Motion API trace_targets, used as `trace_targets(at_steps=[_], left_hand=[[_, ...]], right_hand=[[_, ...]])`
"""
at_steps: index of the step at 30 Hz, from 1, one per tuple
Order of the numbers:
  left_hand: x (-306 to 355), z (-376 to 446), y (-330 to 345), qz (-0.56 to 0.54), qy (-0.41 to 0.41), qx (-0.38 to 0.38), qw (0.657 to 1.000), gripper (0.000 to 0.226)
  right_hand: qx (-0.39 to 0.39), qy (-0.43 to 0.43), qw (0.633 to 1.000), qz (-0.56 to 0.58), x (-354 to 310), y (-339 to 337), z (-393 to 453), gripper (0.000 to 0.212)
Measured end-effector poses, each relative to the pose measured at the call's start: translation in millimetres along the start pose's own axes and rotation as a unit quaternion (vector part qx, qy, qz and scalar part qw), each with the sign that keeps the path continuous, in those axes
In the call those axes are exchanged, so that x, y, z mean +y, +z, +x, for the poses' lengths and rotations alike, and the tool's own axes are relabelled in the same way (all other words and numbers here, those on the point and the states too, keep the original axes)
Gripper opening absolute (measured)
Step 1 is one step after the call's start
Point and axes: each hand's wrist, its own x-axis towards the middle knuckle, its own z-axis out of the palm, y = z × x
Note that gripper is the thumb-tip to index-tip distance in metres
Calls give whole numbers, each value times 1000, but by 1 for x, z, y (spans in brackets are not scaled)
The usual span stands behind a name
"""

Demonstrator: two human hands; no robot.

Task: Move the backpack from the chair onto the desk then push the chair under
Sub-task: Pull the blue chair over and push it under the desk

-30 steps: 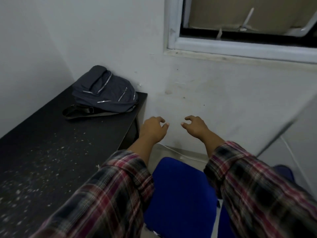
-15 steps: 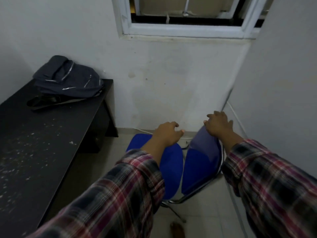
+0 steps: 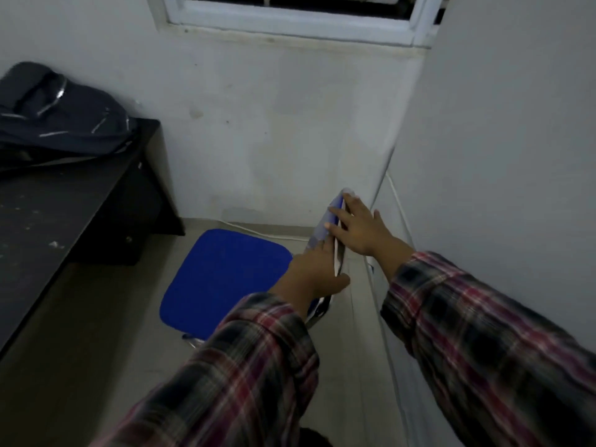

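Both hands grip the backrest of a blue padded metal-framed chair (image 3: 225,279).
Left hand (image 3: 314,275) and right hand (image 3: 361,230) fingers clasp its stiff top edge; dark soft backpack (image 3: 61,121) rests at the black bench's (image 3: 58,208) far corner.

One backpack (image 3: 61,121) lies on one black bench (image 3: 64,201). One blue chair (image 3: 225,275) stands on the floor. Two hands show, the left hand (image 3: 314,272) and the right hand (image 3: 362,229), plus one window (image 3: 296,24).

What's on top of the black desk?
A dark grey fabric backpack lies at the far end of the black desk, with pale specks nearer. The desktop beneath the backpack is covered.
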Motion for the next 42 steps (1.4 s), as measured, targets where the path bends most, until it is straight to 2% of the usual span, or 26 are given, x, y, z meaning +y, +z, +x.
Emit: trace_targets(at_steps=[4, 9, 13, 17, 20, 24, 27, 33, 39, 42], left_hand=[[-1, -4, -14, -1, -15, -33, 999, 105], [-16, -28, -37, -23, -44, -27, 998, 93], [-37, -64, -54, 26, -96, -19, 995, 81], [-70, -108, -56, 98, -146, -30, 984, 83], [-104, -147, -50, 120, -205, -27, 971, 77], [-132, -190, -39, 118, -262, 22, 958, 48], [-134, -202, -32, 116, -288, 43, 950, 39], [-114, -222, -15, 122, -278, 60, 951, 43], [-84, -239, -4, 75, -306, 16, 949, 56], [-77, -246, -6, 48, -338, -7, 940, 56]], right_hand=[[42, -26, 999, -3, -4, 6, 15, 57], [109, -65, 992, 5, -30, 12, 23, 54], [156, -93, 983, -15, -64, 15, 18, 56], [193, -107, 974, -42, -94, 32, 0, 58], [170, -112, 979, -6, -126, 56, -21, 60], [161, -91, 980, 67, -166, 84, -44, 56], [159, -95, 978, 99, -175, 94, -50, 50], [96, -143, 973, 151, -159, 86, -61, 35], [48, -211, 963, 160, -152, 82, -69, 30], [18, -249, 960, 127, -159, 81, -69, 31]])
